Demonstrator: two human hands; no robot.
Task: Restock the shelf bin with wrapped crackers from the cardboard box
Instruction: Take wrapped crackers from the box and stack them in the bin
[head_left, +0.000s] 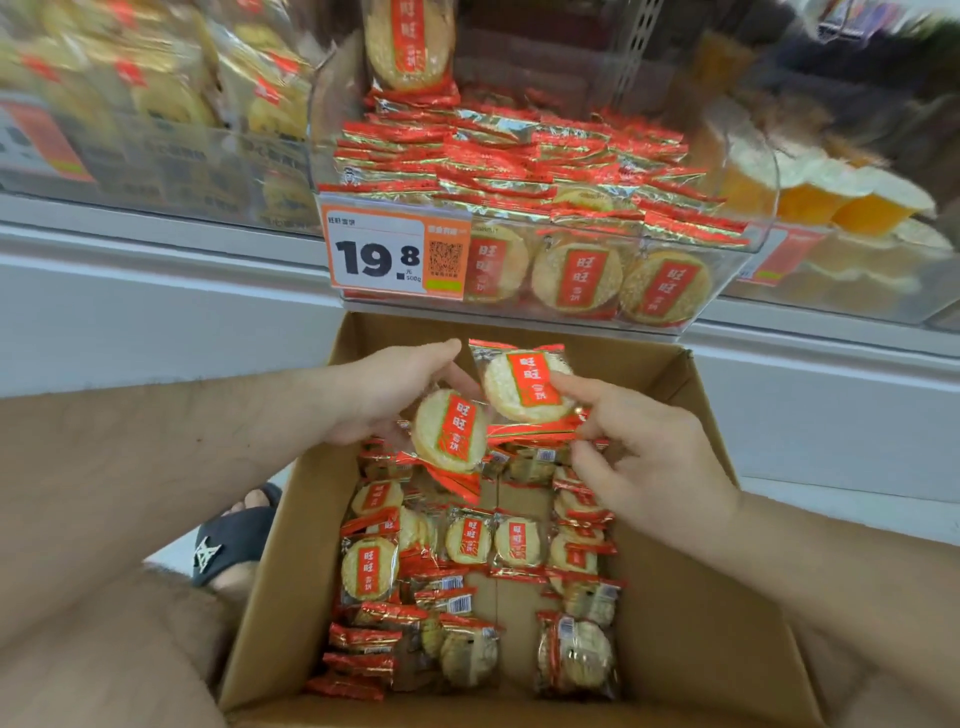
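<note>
**Two packs lifted over the box**

Both hands are over the far end of the open box, each with a wrapped cracker. The left hand grasps a pack from behind, fingers curled under it, its label facing up. The right hand pinches a second pack by its near edge between thumb and fingertips, and holds it a little farther and to the right of the first. The two packs overlap at their edges.

Below them, loose packs lie scattered over the floor of the box, some face up, some showing barcodes, with bare cardboard showing between them.

Just beyond the box, the clear shelf bin is heaped with the same red-edged packs, a few standing against its front wall. A price tag reading 19.8 hangs on its front left. Orange jelly cups sit to the right of the bin. A black sandal shows left of the box.
</note>
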